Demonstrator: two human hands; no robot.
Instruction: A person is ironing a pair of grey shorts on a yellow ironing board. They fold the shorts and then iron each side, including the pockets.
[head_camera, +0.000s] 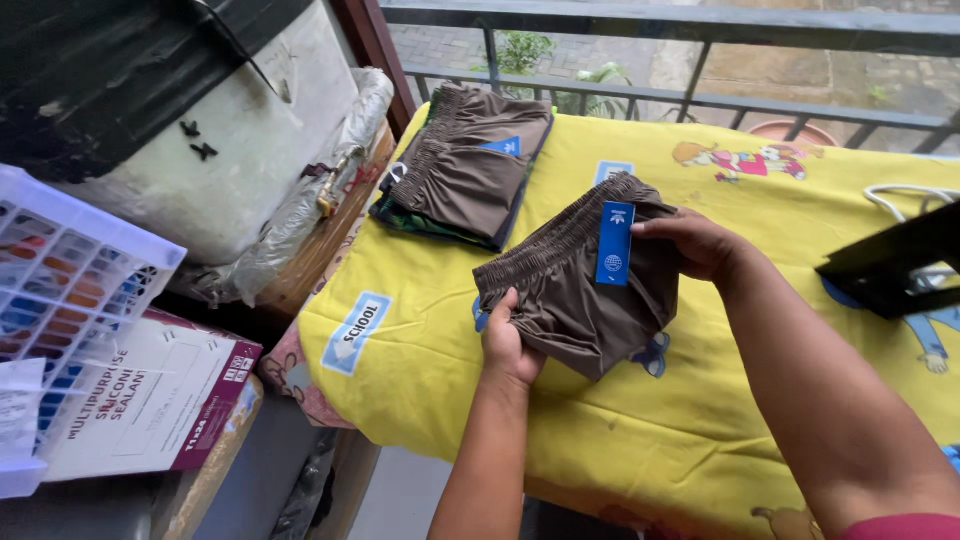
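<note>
Left hand (505, 345) is pinching the near corner of the folded brown fabric shorts with the gathered elastic waistband (580, 290), fingers closed on the waistband end. Right hand (700, 243) is gripping the far edge of the same garment, thumb on top, just beside the blue rectangular hang tag (614, 243). Shorts are sitting low over the yellow cartoon-print cloth covering the board (560, 420), about mid-surface; cannot tell whether the underside is touching it.

Judgement: fabric is looking thin, light and limp, slightly slick, so it is likely sagging wherever unsupported. The waistband is the firmest part and the best place to hold; the tag would tear.

Beyond, a stack of similar folded brown shorts (470, 170) is lying near the far left corner, well apart from the hands.
</note>
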